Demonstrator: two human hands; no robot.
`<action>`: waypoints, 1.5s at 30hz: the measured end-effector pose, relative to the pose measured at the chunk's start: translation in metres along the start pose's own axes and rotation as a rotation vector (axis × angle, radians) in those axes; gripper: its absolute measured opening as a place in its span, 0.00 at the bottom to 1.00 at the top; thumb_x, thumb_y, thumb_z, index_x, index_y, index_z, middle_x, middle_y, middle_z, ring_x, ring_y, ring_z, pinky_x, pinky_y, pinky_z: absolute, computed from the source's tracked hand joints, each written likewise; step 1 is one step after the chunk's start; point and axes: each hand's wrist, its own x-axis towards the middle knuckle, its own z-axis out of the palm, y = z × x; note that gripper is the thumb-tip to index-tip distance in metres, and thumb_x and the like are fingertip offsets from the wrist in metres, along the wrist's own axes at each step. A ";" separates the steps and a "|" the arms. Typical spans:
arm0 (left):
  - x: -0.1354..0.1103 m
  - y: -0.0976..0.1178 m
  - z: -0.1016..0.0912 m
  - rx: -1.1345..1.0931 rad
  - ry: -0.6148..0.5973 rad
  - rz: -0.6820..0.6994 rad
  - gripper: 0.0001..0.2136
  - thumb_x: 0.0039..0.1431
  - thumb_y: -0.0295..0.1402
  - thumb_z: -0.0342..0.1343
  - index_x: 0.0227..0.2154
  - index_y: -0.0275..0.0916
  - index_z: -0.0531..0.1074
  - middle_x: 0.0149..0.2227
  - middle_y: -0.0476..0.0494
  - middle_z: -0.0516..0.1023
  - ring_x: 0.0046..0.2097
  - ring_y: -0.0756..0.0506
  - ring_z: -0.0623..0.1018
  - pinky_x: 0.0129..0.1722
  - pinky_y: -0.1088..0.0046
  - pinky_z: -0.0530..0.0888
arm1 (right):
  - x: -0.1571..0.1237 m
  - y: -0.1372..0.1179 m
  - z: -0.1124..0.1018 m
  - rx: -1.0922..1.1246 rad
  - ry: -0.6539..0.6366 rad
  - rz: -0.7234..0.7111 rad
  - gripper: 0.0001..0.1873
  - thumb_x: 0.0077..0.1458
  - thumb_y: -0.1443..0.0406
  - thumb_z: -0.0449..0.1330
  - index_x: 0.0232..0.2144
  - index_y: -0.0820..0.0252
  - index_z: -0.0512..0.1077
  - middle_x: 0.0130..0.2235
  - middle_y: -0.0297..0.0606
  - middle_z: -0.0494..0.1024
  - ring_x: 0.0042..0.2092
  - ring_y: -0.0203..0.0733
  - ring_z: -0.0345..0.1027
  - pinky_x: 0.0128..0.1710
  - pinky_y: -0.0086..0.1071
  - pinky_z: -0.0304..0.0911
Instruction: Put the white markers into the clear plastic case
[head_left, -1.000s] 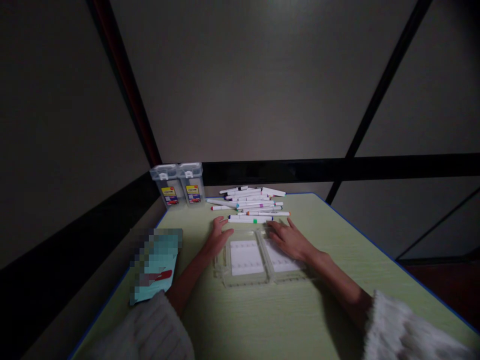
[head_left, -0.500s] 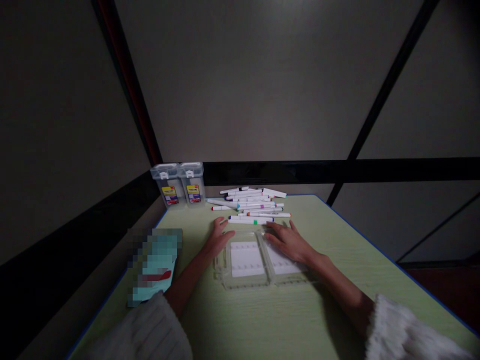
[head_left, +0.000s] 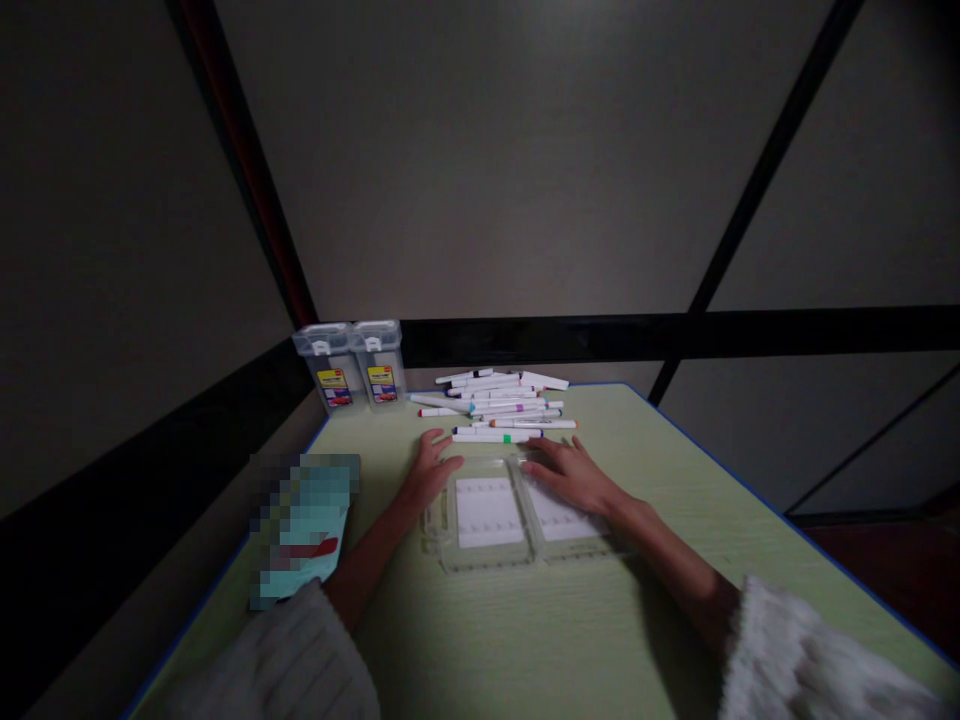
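Observation:
A clear plastic case (head_left: 491,560) lies unfolded on the table, with white paper-like panels (head_left: 489,512) in both halves. My left hand (head_left: 429,470) is at the case's upper left corner, fingers apart and holding nothing. Over the right half rests my right hand (head_left: 576,473), its fingers spread and covering part of that panel; whether it presses on the case I cannot tell. Just beyond my fingertips is a loose pile of white markers (head_left: 517,407) with coloured ends. The nearest marker (head_left: 491,438), with a green patch, lies between my two hands.
Two clear lidded containers (head_left: 382,375) with yellow labels stand at the table's back left corner. A pixelated teal object (head_left: 311,525) lies along the left side, by my left forearm. The pale green table (head_left: 495,640) has a blue edge, and panelled walls close in behind and left.
The whole view has shifted slightly, so everything sits a little further left and higher. Both hands keep the same pose around the case.

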 end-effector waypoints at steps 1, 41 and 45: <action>0.000 0.001 0.000 -0.001 0.006 0.007 0.21 0.39 0.25 0.56 0.39 0.38 0.58 0.47 0.37 0.70 0.45 0.45 0.72 0.45 0.66 0.66 | 0.000 0.000 0.000 0.003 0.007 -0.003 0.22 0.54 0.55 0.48 0.48 0.59 0.62 0.50 0.46 0.69 0.51 0.52 0.60 0.53 0.58 0.33; -0.052 0.051 -0.005 0.136 0.237 0.194 0.11 0.40 0.33 0.58 0.29 0.34 0.76 0.33 0.43 0.77 0.36 0.45 0.75 0.35 0.73 0.70 | -0.008 -0.049 0.015 0.827 0.407 -0.088 0.18 0.52 0.60 0.52 0.46 0.55 0.61 0.51 0.43 0.64 0.49 0.44 0.62 0.45 0.40 0.61; -0.061 0.063 -0.003 0.098 0.230 0.100 0.10 0.40 0.31 0.58 0.28 0.32 0.75 0.24 0.46 0.77 0.28 0.47 0.75 0.29 0.74 0.70 | 0.000 -0.052 0.015 0.953 0.541 0.030 0.17 0.49 0.60 0.54 0.42 0.58 0.65 0.46 0.43 0.68 0.42 0.41 0.66 0.41 0.37 0.63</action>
